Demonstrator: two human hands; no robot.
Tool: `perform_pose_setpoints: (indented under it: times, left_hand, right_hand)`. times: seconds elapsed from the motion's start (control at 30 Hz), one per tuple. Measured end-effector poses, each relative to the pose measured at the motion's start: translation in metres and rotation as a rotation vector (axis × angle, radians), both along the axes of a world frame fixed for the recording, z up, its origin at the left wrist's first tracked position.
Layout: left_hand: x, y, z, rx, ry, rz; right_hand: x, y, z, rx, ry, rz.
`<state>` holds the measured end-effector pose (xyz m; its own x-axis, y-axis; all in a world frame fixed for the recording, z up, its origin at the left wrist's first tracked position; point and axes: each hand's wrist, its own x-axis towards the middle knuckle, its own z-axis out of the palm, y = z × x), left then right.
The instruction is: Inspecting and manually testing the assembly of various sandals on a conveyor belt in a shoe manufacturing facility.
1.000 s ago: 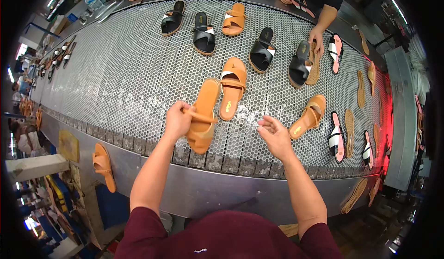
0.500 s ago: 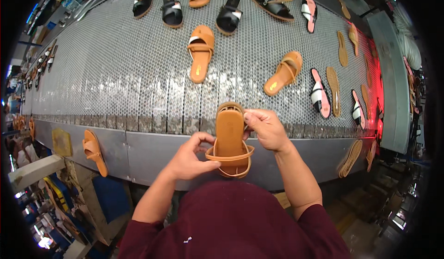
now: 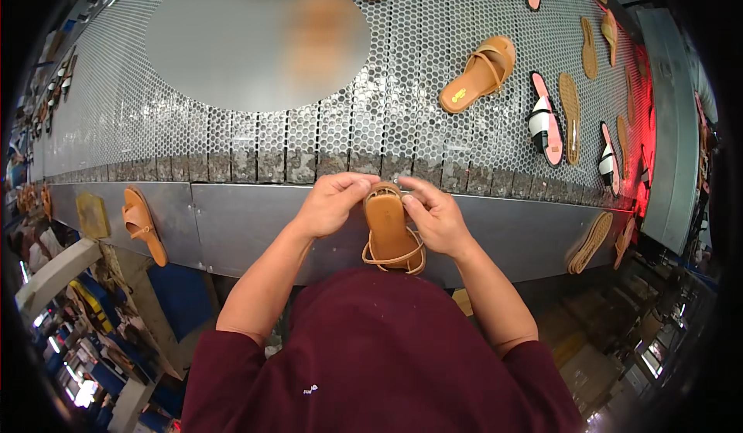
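In the head view, a tan sandal with thin straps (image 3: 387,228) lay between the two hands, over the smooth grey metal edge panel (image 3: 255,228) and just in front of the dark maroon shirt (image 3: 379,348). Its far end reached up to the fingertips, while its strapped near end pointed toward the shirt. The left hand (image 3: 333,205) gripped the far end from the left, thumb and forefinger drawn together there. The right hand (image 3: 435,218) gripped the same end from the right, its thumb against the edge and its forefinger stretched over the top.

Beyond the hands, on the grey honeycomb-patterned work surface (image 3: 271,135), another tan strappy sandal (image 3: 495,55) lay tilted. To its right lay a pink-soled sandal with black and white straps (image 3: 546,119), just beside a flat brown sole (image 3: 570,119). A blurred oval hid part of the surface.
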<state>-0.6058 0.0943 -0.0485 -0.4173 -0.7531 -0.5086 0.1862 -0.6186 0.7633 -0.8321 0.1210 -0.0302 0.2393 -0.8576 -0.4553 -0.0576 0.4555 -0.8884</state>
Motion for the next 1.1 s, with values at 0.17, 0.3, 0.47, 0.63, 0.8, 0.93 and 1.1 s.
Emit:
perform_pose_setpoints:
  times: [0.17,0.3,0.47,0.63,0.8,0.93,1.1]
  left_hand:
    - [-0.007,0.005,-0.012,0.099,0.024,0.024]
    - [-0.014,0.002,-0.014,0.019,-0.017,-0.023]
    - [-0.018,0.005,-0.01,-0.066,-0.106,-0.073]
    - [-0.027,0.009,-0.006,-0.074,-0.134,-0.088]
    - [-0.034,0.014,0.0,-0.11,-0.18,-0.128]
    - [-0.036,0.02,-0.007,-0.228,-0.247,-0.204]
    - [-0.039,0.027,0.0,-0.283,-0.209,-0.279]
  right_hand:
    - [-0.004,-0.004,0.011,-0.612,0.386,0.168]
    - [-0.008,-0.005,0.006,-0.758,0.516,0.187]
    - [-0.011,-0.004,0.006,-0.882,0.599,0.201]
    - [-0.02,0.005,0.002,-0.944,0.64,0.214]
    - [-0.028,0.014,-0.001,-0.944,0.628,0.207]
    - [-0.033,0.024,-0.006,-0.927,0.602,0.183]
    - [-0.04,0.03,-0.008,-0.918,0.592,0.13]
